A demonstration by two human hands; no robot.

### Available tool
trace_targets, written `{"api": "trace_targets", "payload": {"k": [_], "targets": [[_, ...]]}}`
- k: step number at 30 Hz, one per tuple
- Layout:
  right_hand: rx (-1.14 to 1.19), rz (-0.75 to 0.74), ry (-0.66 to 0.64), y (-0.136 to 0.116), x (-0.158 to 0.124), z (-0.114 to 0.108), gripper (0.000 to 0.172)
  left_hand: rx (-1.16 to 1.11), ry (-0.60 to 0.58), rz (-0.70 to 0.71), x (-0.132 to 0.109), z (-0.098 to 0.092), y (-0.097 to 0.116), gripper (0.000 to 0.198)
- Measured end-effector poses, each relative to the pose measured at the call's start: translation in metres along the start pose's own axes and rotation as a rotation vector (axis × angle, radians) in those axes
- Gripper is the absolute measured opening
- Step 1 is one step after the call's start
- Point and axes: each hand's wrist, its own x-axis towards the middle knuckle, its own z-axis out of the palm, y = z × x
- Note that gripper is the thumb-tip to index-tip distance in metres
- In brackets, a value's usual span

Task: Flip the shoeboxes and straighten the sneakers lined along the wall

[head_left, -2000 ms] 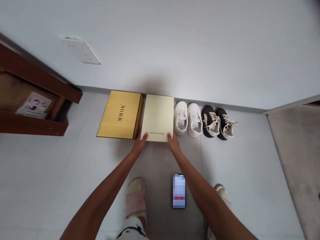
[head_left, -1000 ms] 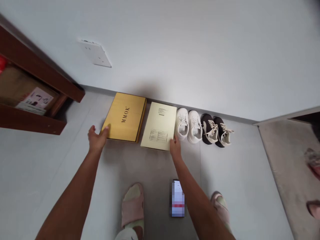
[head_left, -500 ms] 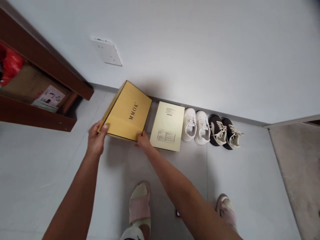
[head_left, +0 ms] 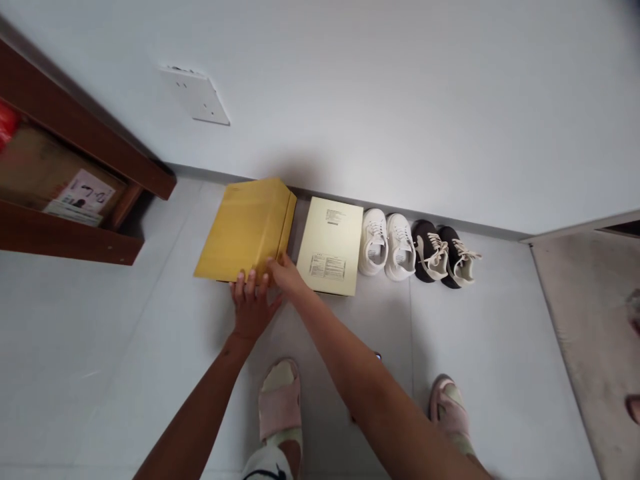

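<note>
A yellow box point(head_left: 240, 230) stands on the floor by the wall, with a large plain face and a narrow strip on its right side. My left hand point(head_left: 251, 310) is open, its fingers spread against the box's near edge. Pinching the near right corner of the box is my right hand point(head_left: 284, 272), just right of my left fingertips. A cream box point(head_left: 333, 247) with printed text lies to the right. Beside it stand a pair of white shoes point(head_left: 387, 245) and a pair of black shoes with pale laces point(head_left: 443, 255).
A brown wooden shelf point(head_left: 75, 230) with a cardboard box point(head_left: 43, 163) stands at the left. The wall bears a white socket plate point(head_left: 195, 97). My slippered feet point(head_left: 280, 407) are below. A doorway threshold point(head_left: 560, 320) lies at the right.
The yellow box has turned, and its lettered face no longer shows. My left hand has left the box's left corner and moved right, near my right hand. The view has shifted slightly.
</note>
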Motion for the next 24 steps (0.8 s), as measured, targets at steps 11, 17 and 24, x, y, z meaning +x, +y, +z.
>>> {"api": "trace_targets", "payload": {"k": [11, 17, 24], "targets": [[-0.380, -0.332, 0.618, -0.017, -0.071, -0.175, 0.044, -0.049, -0.120, -0.022, 0.034, 0.021, 0.017, 0.081], [-1.054, -0.023, 0.646, -0.016, -0.073, -0.300, 0.047, -0.078, -0.091, -0.019, 0.059, 0.024, 0.100, 0.072], [-1.048, 0.245, 0.517, -0.039, -0.044, -0.339, 0.022, -0.187, -0.892, 0.053, 0.091, 0.111, 0.281, 0.067]]}}
